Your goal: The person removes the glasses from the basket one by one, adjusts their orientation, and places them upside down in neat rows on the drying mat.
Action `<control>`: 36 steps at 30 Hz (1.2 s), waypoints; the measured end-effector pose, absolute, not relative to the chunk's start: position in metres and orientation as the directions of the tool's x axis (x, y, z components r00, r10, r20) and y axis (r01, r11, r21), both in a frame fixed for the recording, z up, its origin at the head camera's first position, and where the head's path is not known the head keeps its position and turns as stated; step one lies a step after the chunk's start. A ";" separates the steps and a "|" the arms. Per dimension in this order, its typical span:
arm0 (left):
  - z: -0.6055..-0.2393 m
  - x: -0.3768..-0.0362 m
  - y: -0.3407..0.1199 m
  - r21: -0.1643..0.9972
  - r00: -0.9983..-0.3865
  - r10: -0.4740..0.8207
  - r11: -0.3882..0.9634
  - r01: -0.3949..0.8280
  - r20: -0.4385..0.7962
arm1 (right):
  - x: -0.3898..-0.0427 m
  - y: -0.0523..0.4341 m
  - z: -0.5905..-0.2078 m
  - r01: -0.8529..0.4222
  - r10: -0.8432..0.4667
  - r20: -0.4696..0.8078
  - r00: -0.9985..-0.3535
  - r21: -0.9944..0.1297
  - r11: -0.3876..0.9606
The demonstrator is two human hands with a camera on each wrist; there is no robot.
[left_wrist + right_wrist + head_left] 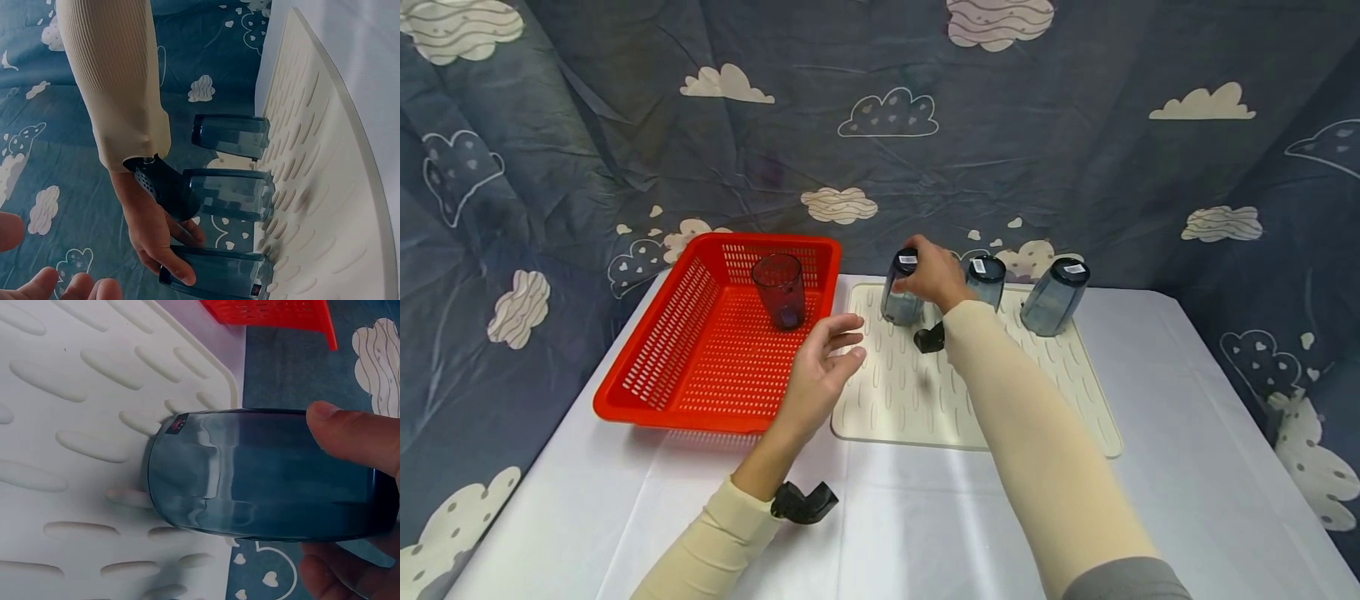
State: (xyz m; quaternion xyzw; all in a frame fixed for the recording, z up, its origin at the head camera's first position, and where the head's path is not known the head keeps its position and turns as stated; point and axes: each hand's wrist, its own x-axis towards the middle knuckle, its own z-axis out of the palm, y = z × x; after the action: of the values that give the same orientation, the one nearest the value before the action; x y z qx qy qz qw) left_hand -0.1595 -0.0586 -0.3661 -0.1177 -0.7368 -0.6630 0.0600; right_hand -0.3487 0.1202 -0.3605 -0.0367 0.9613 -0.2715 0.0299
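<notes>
My right hand [936, 273] grips a blue-tinted drinking glass [901, 310] near its base, thumb on one side and fingers on the other. The glass is upside down, its rim at the back left of a white drying mat [895, 400]; the right wrist view shows the same glass [262, 475] from close by. Two more inverted glasses stand to its right, a middle glass [988, 287] partly behind my wrist and a right-hand glass [1054, 300]. My left hand [822, 375] hovers by the basket's right side, fingers loosely bent, holding nothing.
A red perforated basket [606, 402] stands left of the mat. Inside it, toward the back, one drinking glass [781, 292] stands upright. White cloth [925, 525] covers the table, and a dark cloud-print curtain [1037, 158] hangs behind.
</notes>
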 end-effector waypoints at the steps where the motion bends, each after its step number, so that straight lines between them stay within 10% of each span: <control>1: -0.366 -0.160 -0.059 0.963 -0.965 0.092 0.095 0.253 0.245 | -0.349 0.120 -0.360 -0.057 -0.090 -0.037 -0.995 -0.523 0.850; 36: -0.370 -0.157 -0.065 0.966 -0.968 0.094 0.095 0.240 0.232 | -0.347 0.125 -0.365 -0.205 -0.237 -0.016 -0.971 -0.451 0.869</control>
State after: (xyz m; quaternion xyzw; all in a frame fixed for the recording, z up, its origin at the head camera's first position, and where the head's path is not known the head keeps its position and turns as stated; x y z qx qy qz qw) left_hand -0.1565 -0.0648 -0.3699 -0.1134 -0.7378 -0.6632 0.0551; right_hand -0.3468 0.1248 -0.3646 -0.1142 0.9661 -0.2290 0.0352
